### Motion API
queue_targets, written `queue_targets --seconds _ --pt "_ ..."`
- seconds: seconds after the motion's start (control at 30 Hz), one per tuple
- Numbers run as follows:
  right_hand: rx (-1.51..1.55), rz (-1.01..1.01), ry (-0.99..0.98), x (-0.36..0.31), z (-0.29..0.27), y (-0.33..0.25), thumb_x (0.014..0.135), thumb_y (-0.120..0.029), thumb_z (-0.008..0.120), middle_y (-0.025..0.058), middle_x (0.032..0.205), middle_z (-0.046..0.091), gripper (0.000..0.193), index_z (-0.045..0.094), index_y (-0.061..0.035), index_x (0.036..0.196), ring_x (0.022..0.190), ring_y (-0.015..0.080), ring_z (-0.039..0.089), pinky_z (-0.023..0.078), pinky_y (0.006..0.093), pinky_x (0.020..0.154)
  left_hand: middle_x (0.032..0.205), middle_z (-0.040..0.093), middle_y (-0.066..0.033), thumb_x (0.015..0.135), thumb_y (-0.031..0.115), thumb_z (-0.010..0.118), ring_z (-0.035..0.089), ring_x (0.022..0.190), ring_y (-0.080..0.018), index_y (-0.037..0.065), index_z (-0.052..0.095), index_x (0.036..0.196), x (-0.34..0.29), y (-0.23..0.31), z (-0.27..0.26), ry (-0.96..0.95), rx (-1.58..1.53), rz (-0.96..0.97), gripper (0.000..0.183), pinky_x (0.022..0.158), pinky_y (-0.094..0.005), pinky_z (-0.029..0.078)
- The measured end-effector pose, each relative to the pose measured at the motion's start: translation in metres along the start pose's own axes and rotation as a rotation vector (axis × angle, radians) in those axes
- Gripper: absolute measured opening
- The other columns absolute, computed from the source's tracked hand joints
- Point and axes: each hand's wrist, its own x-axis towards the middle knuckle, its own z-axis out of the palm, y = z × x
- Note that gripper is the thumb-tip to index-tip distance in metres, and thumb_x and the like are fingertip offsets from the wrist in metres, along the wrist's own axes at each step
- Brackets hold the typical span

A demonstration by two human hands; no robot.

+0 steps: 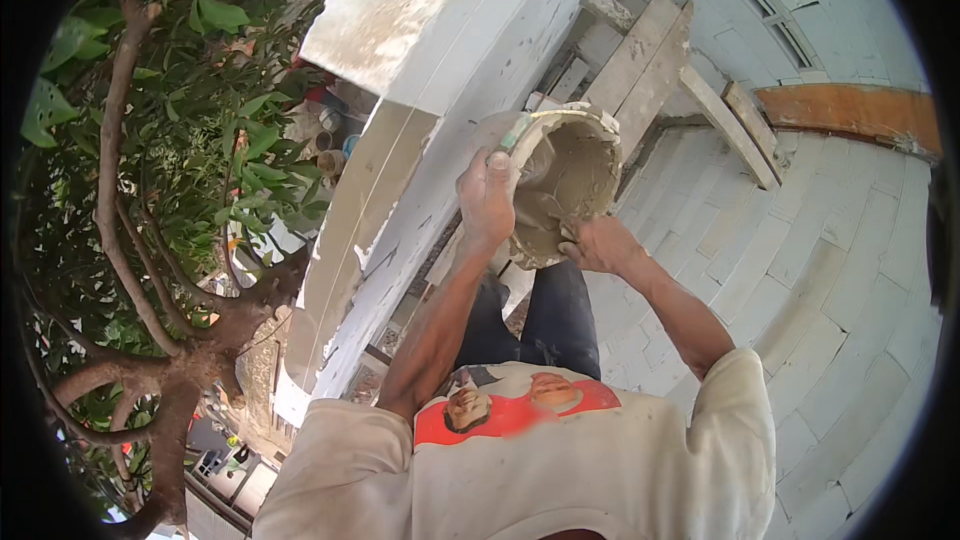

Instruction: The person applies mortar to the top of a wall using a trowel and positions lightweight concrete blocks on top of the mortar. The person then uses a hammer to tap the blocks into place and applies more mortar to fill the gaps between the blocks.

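Observation:
A bucket (pixel 519 235) caked with grey mortar is tilted in front of me, its open mouth facing up toward my view. Wet mortar (pixel 582 162) coats its inside. My left hand (pixel 487 198) grips the bucket's left rim, thumb over the edge. At the lower right of the mouth, my right hand (pixel 603 243) is closed, its fingertips at the mortar. Whatever it may hold is hidden by the fingers and the grey paste.
Left of the bucket runs a pale wall (pixel 455 105) with a strip of grey mortar (pixel 375 180) and a thin line along it. Wooden planks (pixel 640 60) stand beyond the bucket. A block wall (pixel 800 270) rises on the right; a tree (pixel 190 350) fills the left.

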Motion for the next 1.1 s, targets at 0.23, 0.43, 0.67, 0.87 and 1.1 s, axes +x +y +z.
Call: queue_targets --seconds 0.23,0.43,0.67,0.87,1.1 --pt "0.457 0.164 -0.031 -0.078 0.056 -0.088 0.096 -0.035 0.076 0.0198 0.084 0.07 0.035 0.069 -0.0012 0.097 0.072 0.0382 0.063 0.053 0.0472 0.072 0.091 0.066 -0.0154 0.113 0.055 0.044 0.058 0.087 -0.0239 -0.005 0.066 0.112 -0.092 0.035 -0.11 0.056 -0.15 -0.154 0.064 0.084 -0.0425 0.048" --pt "0.335 0.164 0.115 -0.128 0.072 -0.152 0.098 -0.03 0.075 0.0114 0.074 0.064 0.028 0.072 -0.0026 0.103 0.068 0.0224 0.055 0.05 0.0413 0.068 0.11 0.069 -0.0171 0.114 0.051 0.043 0.06 0.103 -0.0251 -0.007 0.064 0.128 -0.152 0.012 -0.157 0.18 -0.247 -0.249 0.063 0.098 -0.0424 0.047" --pt "0.249 0.101 0.232 -0.12 0.008 -0.195 0.094 -0.023 0.075 0.0218 0.087 0.073 0.026 0.075 -0.0015 0.108 0.081 0.038 0.073 0.056 0.0448 0.076 0.109 0.066 -0.0152 0.115 0.045 0.043 0.058 0.1 -0.0241 -0.008 0.064 0.13 -0.19 -0.025 -0.175 0.372 -0.368 -0.44 0.059 0.095 -0.0402 0.047" --pt "0.004 -0.049 0.401 -0.036 -0.083 -0.197 0.097 -0.023 0.072 0.0224 0.081 0.072 0.028 0.069 0.004 0.105 0.074 0.0367 0.073 0.057 0.0444 0.071 0.095 0.061 -0.011 0.115 0.046 0.043 0.053 0.089 -0.0219 -0.008 0.066 0.115 -0.195 -0.041 -0.16 0.411 -0.385 -0.479 0.058 0.084 -0.0419 0.045" --pt "0.428 0.111 0.187 0.06 -0.157 -0.167 0.101 -0.024 0.071 0.0048 0.069 0.064 0.027 0.069 0.0022 0.096 0.052 0.014 0.059 0.048 0.0353 0.049 0.101 0.066 -0.0214 0.112 0.044 0.046 0.059 0.095 -0.0342 -0.009 0.065 0.116 -0.194 -0.06 -0.137 0.434 -0.234 -0.44 0.056 0.092 -0.0497 0.045"
